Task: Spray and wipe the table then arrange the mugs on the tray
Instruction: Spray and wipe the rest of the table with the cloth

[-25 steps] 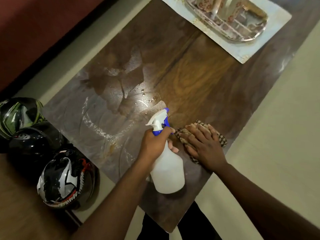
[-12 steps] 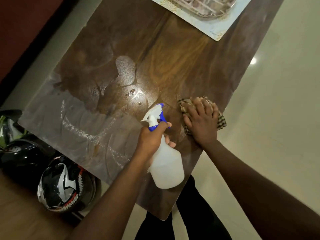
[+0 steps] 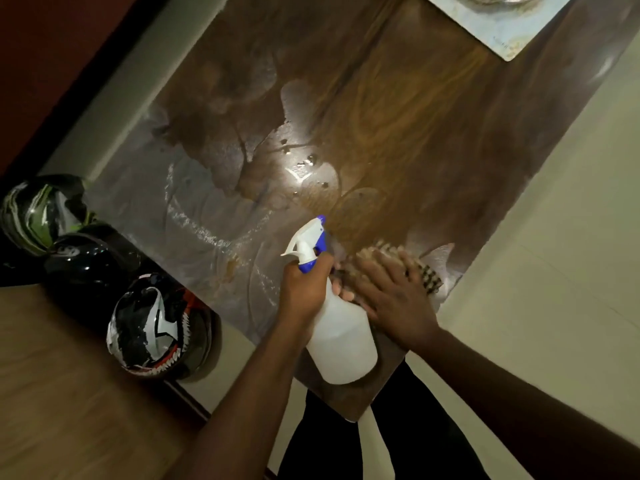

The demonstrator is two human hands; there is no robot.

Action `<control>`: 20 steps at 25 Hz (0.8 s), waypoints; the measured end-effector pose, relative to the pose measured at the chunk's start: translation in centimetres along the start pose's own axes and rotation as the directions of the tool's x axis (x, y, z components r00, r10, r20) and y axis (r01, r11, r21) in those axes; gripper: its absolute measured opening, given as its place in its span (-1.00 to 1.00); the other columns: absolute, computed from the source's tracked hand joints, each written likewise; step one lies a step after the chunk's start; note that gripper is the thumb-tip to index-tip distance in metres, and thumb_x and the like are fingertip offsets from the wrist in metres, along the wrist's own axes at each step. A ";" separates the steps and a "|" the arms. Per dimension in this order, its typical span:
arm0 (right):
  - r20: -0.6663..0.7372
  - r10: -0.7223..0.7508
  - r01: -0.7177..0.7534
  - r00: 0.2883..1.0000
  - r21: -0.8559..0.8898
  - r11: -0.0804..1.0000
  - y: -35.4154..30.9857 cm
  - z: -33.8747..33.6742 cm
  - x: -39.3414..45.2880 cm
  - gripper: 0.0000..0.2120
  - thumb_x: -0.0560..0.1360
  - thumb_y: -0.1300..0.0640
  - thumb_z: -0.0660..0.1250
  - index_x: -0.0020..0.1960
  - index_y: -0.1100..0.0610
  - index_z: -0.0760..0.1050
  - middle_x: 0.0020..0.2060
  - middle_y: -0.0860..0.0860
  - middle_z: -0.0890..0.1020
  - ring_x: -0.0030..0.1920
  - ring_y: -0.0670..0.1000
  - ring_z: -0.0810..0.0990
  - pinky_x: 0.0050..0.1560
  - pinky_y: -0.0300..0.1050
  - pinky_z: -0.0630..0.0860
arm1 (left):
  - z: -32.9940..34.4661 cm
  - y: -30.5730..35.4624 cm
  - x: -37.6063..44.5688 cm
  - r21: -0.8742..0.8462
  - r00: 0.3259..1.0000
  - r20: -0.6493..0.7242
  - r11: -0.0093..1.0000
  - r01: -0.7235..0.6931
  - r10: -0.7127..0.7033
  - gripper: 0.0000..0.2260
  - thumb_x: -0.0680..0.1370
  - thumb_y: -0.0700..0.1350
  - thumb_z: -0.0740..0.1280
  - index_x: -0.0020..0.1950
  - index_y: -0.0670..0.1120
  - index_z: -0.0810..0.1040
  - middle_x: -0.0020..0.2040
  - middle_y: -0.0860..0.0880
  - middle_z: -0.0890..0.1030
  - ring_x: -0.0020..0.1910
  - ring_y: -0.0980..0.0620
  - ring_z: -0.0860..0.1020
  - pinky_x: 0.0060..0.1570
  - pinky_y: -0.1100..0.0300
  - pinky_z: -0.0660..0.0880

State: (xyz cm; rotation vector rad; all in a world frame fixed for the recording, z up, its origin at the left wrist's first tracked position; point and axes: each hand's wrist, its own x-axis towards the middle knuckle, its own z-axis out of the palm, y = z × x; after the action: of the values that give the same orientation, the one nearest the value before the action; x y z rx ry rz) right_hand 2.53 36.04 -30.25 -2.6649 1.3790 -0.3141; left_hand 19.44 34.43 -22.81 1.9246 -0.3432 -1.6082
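left hand grips spray bottle by its neck; right hand, fingers flat, presses checked cloth, seemingly blurred, onto wet worktop.

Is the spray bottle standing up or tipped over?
Tipped. The left hand grips the bottle by its neck, leaning it so its nozzle points across the table.

Left hand grips the neck of the white spray bottle, its nozzle pointing out over the wet, streaked table. Right hand lies flat, fingers spread, pressing the checked cloth onto the table near its right edge, just beside the bottle. Three helmets sit off the table's left side. A pale mat shows at the far end.
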 end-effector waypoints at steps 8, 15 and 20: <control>-0.007 0.085 -0.085 0.996 -0.016 0.996 -7.2 0.9 5.3 -0.66 0.47 -0.08 0.29 0.19 0.01 0.55 0.26 0.10 0.55 0.27 0.22 0.48 0.32 0.26 0.27 | -6.5 -1.1 -2.2 -0.178 1.000 -0.008 0.984 0.017 -0.018 -0.77 0.44 -0.06 0.37 -0.04 -0.19 0.66 -0.53 -0.08 0.47 -0.49 -0.13 0.58 -0.33 0.11 0.57; 0.041 0.243 -0.238 0.969 -0.086 0.967 -5.5 1.1 12.2 -0.63 0.62 -0.08 0.07 0.32 0.01 0.46 0.32 0.12 0.49 0.33 0.22 0.42 0.34 0.27 0.21 | -10.9 -0.6 -1.2 -0.355 0.990 -0.143 0.934 -0.033 -0.020 -0.89 0.42 -0.15 0.32 -0.28 -0.14 0.47 -0.52 -0.12 0.42 -0.52 -0.13 0.54 -0.24 -0.04 0.54; 0.201 -0.352 0.351 0.914 0.038 0.935 -9.9 2.6 10.5 -0.59 0.57 -0.12 0.07 0.36 -0.07 0.40 0.35 0.04 0.47 0.33 0.17 0.42 0.35 0.24 0.24 | -13.4 -0.3 -1.4 -0.434 0.997 -0.081 0.901 -0.025 -0.011 -0.68 0.53 0.10 0.39 -0.12 -0.18 0.60 -0.53 -0.10 0.47 -0.50 -0.12 0.59 -0.35 0.11 0.55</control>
State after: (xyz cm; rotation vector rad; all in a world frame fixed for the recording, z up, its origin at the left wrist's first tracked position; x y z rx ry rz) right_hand 16.86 33.20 -29.46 -2.8404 0.8373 -0.0672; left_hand 31.93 39.16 -20.74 1.6323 0.0460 -1.4475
